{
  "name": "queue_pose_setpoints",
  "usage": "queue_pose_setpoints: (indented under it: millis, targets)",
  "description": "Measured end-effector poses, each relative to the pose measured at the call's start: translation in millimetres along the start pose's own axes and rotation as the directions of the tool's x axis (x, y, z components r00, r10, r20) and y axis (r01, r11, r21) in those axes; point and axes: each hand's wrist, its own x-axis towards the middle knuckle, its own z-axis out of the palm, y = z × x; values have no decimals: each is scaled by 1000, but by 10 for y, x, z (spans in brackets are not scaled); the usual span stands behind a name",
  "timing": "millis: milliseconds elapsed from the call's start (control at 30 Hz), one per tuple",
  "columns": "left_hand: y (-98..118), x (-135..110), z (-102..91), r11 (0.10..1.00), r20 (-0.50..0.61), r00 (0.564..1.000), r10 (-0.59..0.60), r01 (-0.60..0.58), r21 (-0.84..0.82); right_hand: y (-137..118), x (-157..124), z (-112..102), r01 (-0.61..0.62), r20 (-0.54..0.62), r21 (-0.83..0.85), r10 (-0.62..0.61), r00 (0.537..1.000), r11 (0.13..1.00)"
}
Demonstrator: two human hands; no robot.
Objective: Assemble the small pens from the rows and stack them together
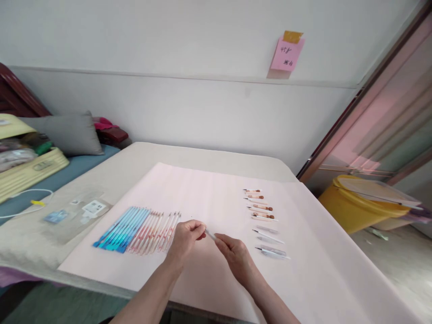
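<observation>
Near the middle of the pale pink sheet (205,189), a slim whitish pen piece (210,234) spans the gap between my hands. My left hand (185,236) pinches one end between thumb and fingers. At its other end, my right hand (234,256) grips with thumb and forefinger, covering that tip. To the left lie several blue pens (126,227) in a close row, beside several clear pens with reddish prints (153,231). On the right are pen parts in small groups: refills with dark tips (270,236), translucent barrels (272,254) and pieces with brown tops (265,217).
A clear plastic bag (72,220) with labels lies on the cream table cover at left. Beyond it are a grey pillow (67,132) and a yellow basket (33,168). A yellow bin (361,202) stands at right. A pink note (286,54) hangs on the wall.
</observation>
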Motion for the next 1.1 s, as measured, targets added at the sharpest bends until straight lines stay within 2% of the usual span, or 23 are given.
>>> queue_pose_setpoints:
  millis: [333, 567, 667, 767, 967, 1100]
  targets:
    - [-46, -19, 26, 1000, 18, 1000, -2, 2, 8, 52, -22, 17, 18, -38, -45, -20, 999, 999]
    - [-49, -35, 96, 997, -7, 999, -33, 33, -74, 70, 17, 7, -10, -62, -100, 4, 998, 995]
    - [-24, -47, 141, 995, 21, 1000, 5, -3, -99, 12, 36, -13, 5, -75, -97, -12, 997, 995]
    - [-25, -52, 159, 993, 8, 1000, 19, -18, -118, -56, 21, -35, -8, -64, -46, 6, 998, 999]
    - [-53, -50, 139, 972, -42, 998, -49, 38, -231, -56, -13, -36, -142, -38, 187, 152, 988, 972]
    - [-56, -50, 138, 958, -53, 996, -70, 52, -282, 0, 3, 12, -73, -107, 188, 95, 990, 979]
